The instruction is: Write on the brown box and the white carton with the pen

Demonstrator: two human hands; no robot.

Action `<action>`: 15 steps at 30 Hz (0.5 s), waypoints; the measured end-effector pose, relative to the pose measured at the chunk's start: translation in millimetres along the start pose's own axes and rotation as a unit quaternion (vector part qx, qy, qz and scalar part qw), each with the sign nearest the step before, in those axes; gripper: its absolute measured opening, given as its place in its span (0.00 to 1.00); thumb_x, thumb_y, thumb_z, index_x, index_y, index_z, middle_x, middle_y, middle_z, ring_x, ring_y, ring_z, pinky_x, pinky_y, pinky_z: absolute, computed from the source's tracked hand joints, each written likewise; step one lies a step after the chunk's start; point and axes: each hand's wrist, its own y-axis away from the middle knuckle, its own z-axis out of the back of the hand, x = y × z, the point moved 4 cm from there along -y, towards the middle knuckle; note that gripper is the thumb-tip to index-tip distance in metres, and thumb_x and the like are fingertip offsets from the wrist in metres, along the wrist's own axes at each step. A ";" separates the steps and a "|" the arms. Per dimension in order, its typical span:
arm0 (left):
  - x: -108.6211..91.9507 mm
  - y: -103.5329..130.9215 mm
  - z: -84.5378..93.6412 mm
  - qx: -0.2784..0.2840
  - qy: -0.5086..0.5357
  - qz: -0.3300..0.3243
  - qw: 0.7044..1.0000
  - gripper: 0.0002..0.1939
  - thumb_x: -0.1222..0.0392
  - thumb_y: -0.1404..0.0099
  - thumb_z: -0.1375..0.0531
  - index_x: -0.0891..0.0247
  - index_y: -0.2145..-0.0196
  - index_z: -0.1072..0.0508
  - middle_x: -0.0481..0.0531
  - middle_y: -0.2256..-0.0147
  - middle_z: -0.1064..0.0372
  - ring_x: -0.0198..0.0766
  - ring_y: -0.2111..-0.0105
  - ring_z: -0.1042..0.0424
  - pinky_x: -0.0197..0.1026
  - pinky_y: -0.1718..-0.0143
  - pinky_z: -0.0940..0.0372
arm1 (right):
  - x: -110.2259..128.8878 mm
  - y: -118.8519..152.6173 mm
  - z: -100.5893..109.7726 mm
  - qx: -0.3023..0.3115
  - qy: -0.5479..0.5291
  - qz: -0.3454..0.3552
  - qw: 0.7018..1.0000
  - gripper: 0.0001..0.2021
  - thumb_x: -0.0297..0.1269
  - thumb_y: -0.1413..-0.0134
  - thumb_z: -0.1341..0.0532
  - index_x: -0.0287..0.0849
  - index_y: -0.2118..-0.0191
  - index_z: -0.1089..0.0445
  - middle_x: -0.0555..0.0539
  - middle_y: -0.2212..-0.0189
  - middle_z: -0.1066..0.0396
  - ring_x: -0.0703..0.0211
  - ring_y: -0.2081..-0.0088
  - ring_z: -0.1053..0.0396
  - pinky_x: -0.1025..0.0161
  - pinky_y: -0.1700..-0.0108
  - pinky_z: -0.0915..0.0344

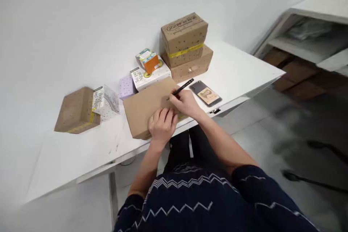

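The flat brown cardboard box (pixel 148 108) lies near the white counter (pixel 81 148) edge, long axis left-right. The left hand (pixel 162 125) presses flat on its near edge; the right hand (pixel 186 102) pinches a black pen (pixel 182 87), tip touching the box's right part.

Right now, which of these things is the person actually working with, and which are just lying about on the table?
In use:
- flat brown box, pressed down by the left hand
- black pen, held in the right hand, tip on that box

Lying about:
- phone
- two stacked brown boxes
- orange carton on a white carton
- purple box
- brown box at far left
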 end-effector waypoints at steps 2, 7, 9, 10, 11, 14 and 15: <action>1.1 0.7 -2.2 0.012 0.006 0.007 1.000 0.14 0.55 0.32 0.41 0.60 0.52 0.23 0.52 0.56 0.21 0.44 0.55 0.25 0.47 0.58 0.39 | 0.6 -0.1 -1.9 0.008 0.007 0.011 1.000 0.07 0.37 0.47 0.46 0.41 0.72 0.35 0.52 0.79 0.36 0.65 0.77 0.40 0.66 0.71 0.47; 2.6 1.4 -4.7 0.030 0.023 0.020 0.999 0.14 0.55 0.32 0.42 0.58 0.51 0.24 0.54 0.55 0.22 0.45 0.53 0.26 0.47 0.57 0.39 | 2.0 -0.3 -3.5 0.019 0.007 0.025 0.999 0.06 0.34 0.48 0.46 0.42 0.73 0.36 0.52 0.79 0.36 0.64 0.76 0.39 0.66 0.70 0.46; 2.5 0.9 -4.3 0.029 0.024 0.020 0.999 0.14 0.56 0.32 0.42 0.58 0.51 0.23 0.54 0.55 0.22 0.45 0.54 0.26 0.47 0.57 0.39 | 1.5 -0.3 -3.4 0.020 0.001 0.017 1.000 0.05 0.34 0.48 0.46 0.42 0.72 0.35 0.53 0.79 0.36 0.64 0.76 0.39 0.67 0.71 0.46; 2.3 0.6 -3.8 0.028 0.023 0.019 0.999 0.14 0.56 0.32 0.42 0.58 0.51 0.23 0.54 0.55 0.22 0.45 0.54 0.26 0.47 0.57 0.39 | 1.2 -0.4 -3.2 0.019 -0.001 0.014 1.000 0.05 0.34 0.48 0.46 0.42 0.71 0.35 0.53 0.79 0.36 0.64 0.77 0.39 0.67 0.71 0.46; 2.1 0.2 -3.3 0.025 0.021 0.018 0.999 0.14 0.56 0.32 0.42 0.59 0.51 0.23 0.54 0.56 0.22 0.45 0.54 0.26 0.46 0.57 0.39 | 0.9 -0.5 -3.0 0.018 -0.003 0.011 1.000 0.05 0.34 0.48 0.46 0.42 0.71 0.35 0.53 0.80 0.35 0.64 0.77 0.39 0.67 0.71 0.45; 1.3 -0.6 -2.1 0.017 0.015 0.013 1.000 0.13 0.56 0.32 0.41 0.59 0.52 0.23 0.53 0.56 0.22 0.45 0.54 0.26 0.46 0.57 0.39 | 0.8 -1.0 -2.4 0.020 -0.008 0.013 1.000 0.05 0.34 0.47 0.46 0.41 0.70 0.34 0.54 0.80 0.35 0.65 0.77 0.39 0.67 0.70 0.45; 1.1 -0.9 -1.8 0.016 0.014 0.013 1.000 0.14 0.56 0.32 0.41 0.59 0.52 0.23 0.53 0.56 0.22 0.45 0.55 0.26 0.46 0.57 0.39 | 1.1 -1.1 -2.4 0.022 -0.010 0.014 1.000 0.05 0.35 0.47 0.46 0.41 0.70 0.34 0.54 0.80 0.35 0.65 0.77 0.39 0.67 0.70 0.45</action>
